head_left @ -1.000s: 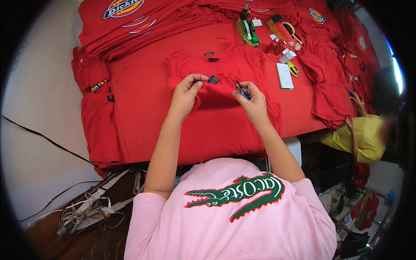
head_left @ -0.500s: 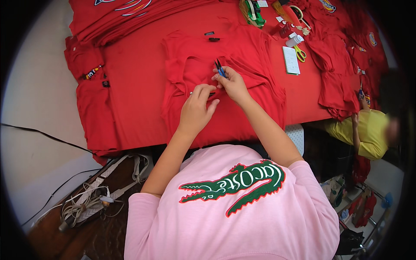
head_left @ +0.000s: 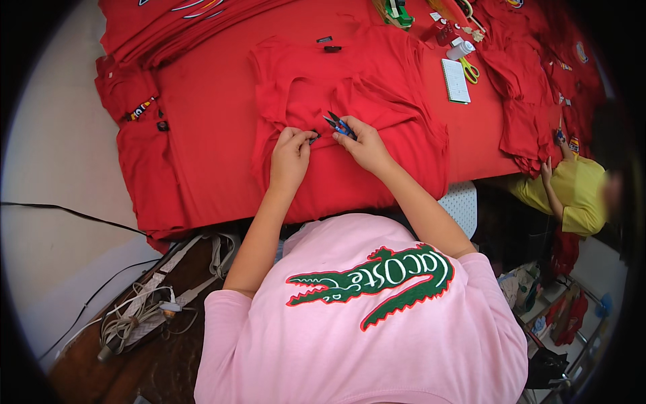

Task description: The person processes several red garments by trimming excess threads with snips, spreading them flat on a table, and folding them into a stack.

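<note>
Spread in front of me is a red shirt (head_left: 377,161), its upper layer folded and wrinkled. My right hand (head_left: 367,148) is closed on a pair of blue-handled thread snips (head_left: 344,128), whose dark blades stand apart and point up and left. My left hand (head_left: 291,158) pinches the red fabric beside a small dark label (head_left: 314,138), just left of the snips. The fingertips partly hide the label. The blades do not appear to touch the cloth.
Folded red shirts (head_left: 145,161) lie left, with more red garments (head_left: 518,101) at right. Near them are a notepad (head_left: 455,82), yellow-handled scissors (head_left: 471,69), a white bottle (head_left: 460,50) and a green tape dispenser (head_left: 398,13). A co-worker in yellow (head_left: 572,192) sits at right.
My left hand has closed on the fabric by the dark label. My right hand has come slightly lower with the snips, whose blades now tilt more to the left.
</note>
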